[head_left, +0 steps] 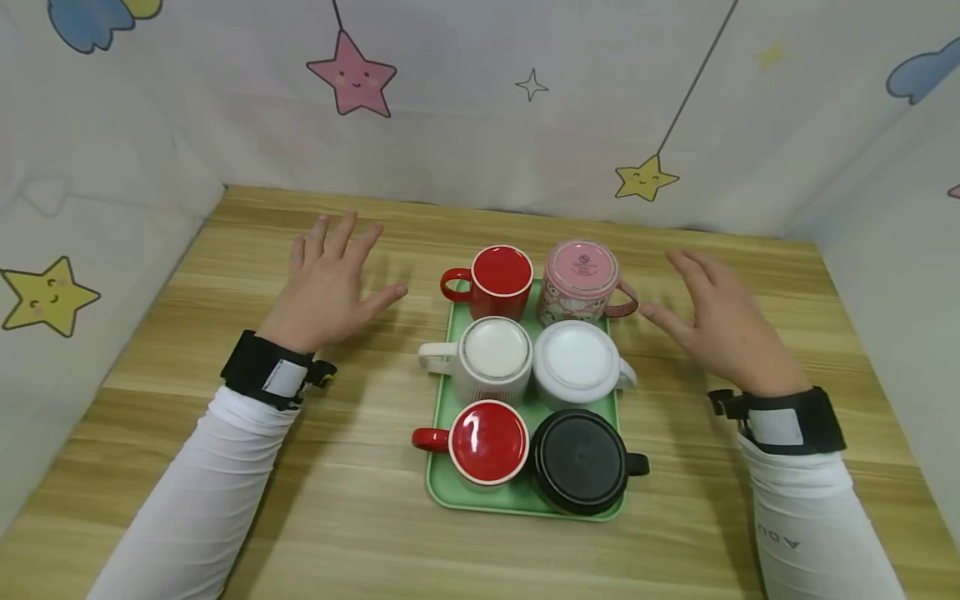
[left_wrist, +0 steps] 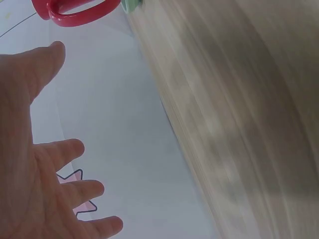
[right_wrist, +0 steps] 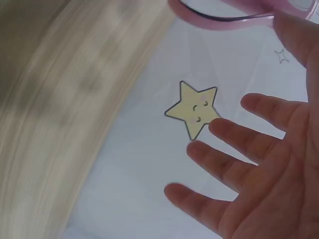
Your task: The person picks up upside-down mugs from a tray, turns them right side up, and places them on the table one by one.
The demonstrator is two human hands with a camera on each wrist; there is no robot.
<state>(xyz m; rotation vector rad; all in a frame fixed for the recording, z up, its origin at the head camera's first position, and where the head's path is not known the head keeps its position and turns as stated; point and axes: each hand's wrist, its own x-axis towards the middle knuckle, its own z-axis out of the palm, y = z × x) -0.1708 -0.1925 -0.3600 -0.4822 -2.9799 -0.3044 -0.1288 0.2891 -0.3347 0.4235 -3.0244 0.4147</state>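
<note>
Upside-down mugs stand in two columns on a green tray (head_left: 480, 498). In the left column are a red mug (head_left: 501, 275) at the back, a ribbed cream mug (head_left: 493, 354) and another red mug (head_left: 489, 442) in front, handles to the left. The right column has a pink patterned mug (head_left: 581, 279), a white mug (head_left: 576, 362) and a black mug (head_left: 581, 460), handles to the right. My left hand (head_left: 326, 283), fingers spread, hovers left of the back red mug and holds nothing. Empty too, my right hand (head_left: 723, 321) has its thumb near the pink mug's handle (right_wrist: 224, 20).
The tray lies on a wood-grain table (head_left: 337, 500). White cloth walls (head_left: 480, 150) printed with stars and clouds stand behind it and at both sides. Each wrist wears a black strap (head_left: 270, 371) over a white sleeve.
</note>
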